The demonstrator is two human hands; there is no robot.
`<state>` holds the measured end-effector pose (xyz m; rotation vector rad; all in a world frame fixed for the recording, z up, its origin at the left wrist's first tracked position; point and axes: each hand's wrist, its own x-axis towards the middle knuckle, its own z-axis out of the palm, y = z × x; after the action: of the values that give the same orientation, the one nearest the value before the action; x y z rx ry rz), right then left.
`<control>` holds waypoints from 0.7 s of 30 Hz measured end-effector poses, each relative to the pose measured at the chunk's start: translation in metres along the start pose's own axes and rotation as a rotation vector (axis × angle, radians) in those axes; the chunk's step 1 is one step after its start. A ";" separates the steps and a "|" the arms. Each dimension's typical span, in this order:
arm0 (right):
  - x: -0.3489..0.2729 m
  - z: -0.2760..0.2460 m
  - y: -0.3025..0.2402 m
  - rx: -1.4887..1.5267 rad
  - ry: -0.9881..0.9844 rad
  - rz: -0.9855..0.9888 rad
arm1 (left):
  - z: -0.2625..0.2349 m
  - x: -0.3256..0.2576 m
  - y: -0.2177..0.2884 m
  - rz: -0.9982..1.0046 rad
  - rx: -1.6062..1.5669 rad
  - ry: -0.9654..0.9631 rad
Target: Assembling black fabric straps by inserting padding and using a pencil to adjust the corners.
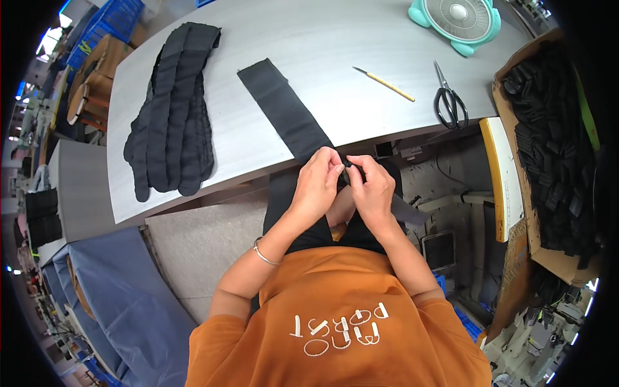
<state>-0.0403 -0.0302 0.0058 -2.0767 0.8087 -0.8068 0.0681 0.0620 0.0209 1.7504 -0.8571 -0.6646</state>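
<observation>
A wide black fabric strip [285, 106] lies slanting across the table and runs over its front edge to my hands. My left hand [318, 183] is closed, its thumb and fingers pinching the near end of the strip. Close beside it, my right hand [371, 193] is closed in a pinch on a small dark piece [349, 163] at that same end. The fingers largely cover this piece, so its kind is unclear. A dark band [410, 212] hangs out beyond my right wrist; where it joins is hidden.
On the grey table [245, 138] lie a stack of black strips [174, 116] at left, a yellow-handled pointed tool [387, 85], black-handled scissors [449, 100] and a mint-green fan [459, 19]. A cardboard box [516, 97] of small black pieces stands at right.
</observation>
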 end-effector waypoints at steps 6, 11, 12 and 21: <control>0.001 0.016 0.001 -0.118 0.042 -0.067 | 0.012 -0.004 -0.005 0.322 0.247 0.265; 0.015 0.000 0.002 0.145 0.024 0.153 | 0.011 -0.036 -0.003 -0.191 -0.652 0.225; 0.016 -0.002 0.005 0.203 0.011 0.170 | 0.011 -0.045 -0.006 -0.286 -0.775 0.152; 0.000 -0.004 0.000 0.446 -0.049 0.298 | 0.021 -0.037 -0.025 -0.568 -1.413 0.024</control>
<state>-0.0434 -0.0319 0.0082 -1.5346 0.8024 -0.6933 0.0359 0.0857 -0.0076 0.6340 0.2427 -1.1989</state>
